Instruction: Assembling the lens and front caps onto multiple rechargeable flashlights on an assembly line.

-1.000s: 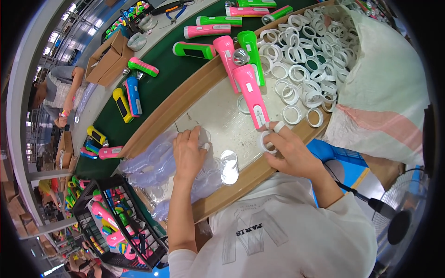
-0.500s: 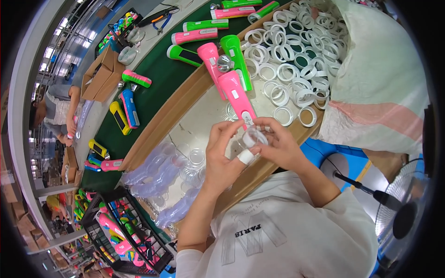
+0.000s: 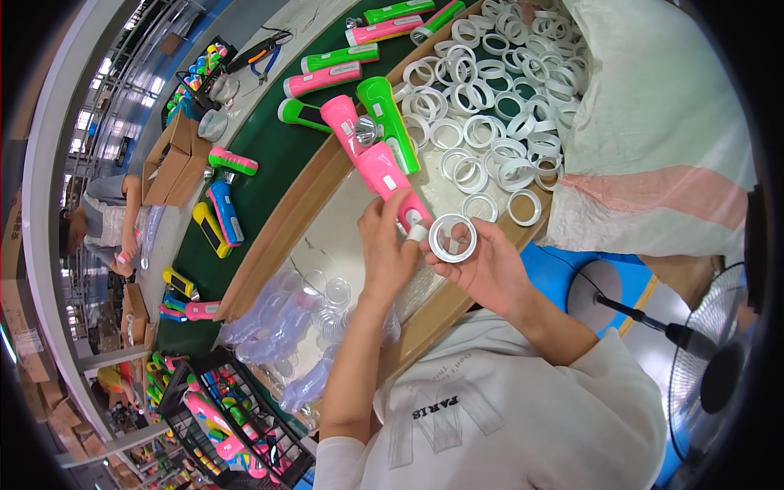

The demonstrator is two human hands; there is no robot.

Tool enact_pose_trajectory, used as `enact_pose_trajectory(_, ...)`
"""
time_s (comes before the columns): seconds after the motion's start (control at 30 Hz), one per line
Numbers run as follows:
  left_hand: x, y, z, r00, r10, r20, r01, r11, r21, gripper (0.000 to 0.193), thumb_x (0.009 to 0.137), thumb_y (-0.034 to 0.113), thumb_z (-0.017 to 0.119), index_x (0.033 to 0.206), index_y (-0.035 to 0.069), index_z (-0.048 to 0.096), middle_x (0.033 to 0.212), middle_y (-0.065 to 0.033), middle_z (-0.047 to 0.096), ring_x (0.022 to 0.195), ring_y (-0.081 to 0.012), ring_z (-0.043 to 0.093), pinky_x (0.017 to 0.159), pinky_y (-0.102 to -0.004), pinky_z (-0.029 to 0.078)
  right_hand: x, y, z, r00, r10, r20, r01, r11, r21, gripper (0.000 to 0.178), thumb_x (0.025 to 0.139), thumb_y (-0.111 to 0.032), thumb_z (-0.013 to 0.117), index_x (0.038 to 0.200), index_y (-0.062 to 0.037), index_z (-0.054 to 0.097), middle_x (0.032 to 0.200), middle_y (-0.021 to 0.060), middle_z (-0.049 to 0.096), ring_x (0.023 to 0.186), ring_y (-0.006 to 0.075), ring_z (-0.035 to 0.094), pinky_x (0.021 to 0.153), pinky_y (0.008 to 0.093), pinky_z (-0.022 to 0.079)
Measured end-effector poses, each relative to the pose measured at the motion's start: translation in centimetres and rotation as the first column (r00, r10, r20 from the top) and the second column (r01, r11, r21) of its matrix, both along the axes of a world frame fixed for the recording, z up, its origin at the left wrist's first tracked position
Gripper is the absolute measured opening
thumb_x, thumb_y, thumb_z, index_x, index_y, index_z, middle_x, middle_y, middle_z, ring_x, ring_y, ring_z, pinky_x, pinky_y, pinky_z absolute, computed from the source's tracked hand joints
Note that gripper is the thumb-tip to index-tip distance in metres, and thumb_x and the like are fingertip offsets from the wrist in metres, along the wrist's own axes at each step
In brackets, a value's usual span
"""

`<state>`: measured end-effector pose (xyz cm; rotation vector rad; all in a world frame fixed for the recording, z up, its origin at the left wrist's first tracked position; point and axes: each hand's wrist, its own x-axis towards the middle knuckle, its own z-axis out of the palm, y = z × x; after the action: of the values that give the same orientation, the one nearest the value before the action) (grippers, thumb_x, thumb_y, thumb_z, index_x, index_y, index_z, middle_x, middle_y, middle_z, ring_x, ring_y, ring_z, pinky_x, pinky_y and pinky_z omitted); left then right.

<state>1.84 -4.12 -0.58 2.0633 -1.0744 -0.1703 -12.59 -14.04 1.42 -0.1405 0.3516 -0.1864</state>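
In my right hand is a white ring with a clear lens in it, its round face turned up. My left hand is closed around the handle end of a pink flashlight, its taped thumb close to the ring. Beyond it lie another pink flashlight body and a green one. A shiny reflector shows between these two. Many loose white rings are heaped at the far right of the cardboard tray. Stacked clear lenses are at its near left.
A green conveyor belt carries flashlights past the tray. A large white sack stands at right, above a fan. At lower left sits a black crate of flashlights. Another person works across the belt.
My left hand has left the ring and lens and taken hold of the pink flashlight's handle. My right hand now holds the ring alone, tilted face up. The whole view has shifted slightly.
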Motion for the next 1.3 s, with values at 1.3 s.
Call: enact_pose_trajectory(1.3,-3.0,17.9,12.0,0.981,0.044,-0.187,0.007,0.965,0.263,0.058,0.081,0.009,0.064,0.134,0.007,0.042,0.112,-0.0178,0.062,0.088,-0.0304,0.063,0.074,-0.0351,0.051,4.6,6.5,-0.2,0.996,0.080,-0.041,-0.086,0.710,-0.699,0.044,0.100,-0.030,0.035,0.134,-0.0033,0.042,0.112,0.0093,0.059,0.099,0.0174,0.060,0.086,0.0352,0.050)
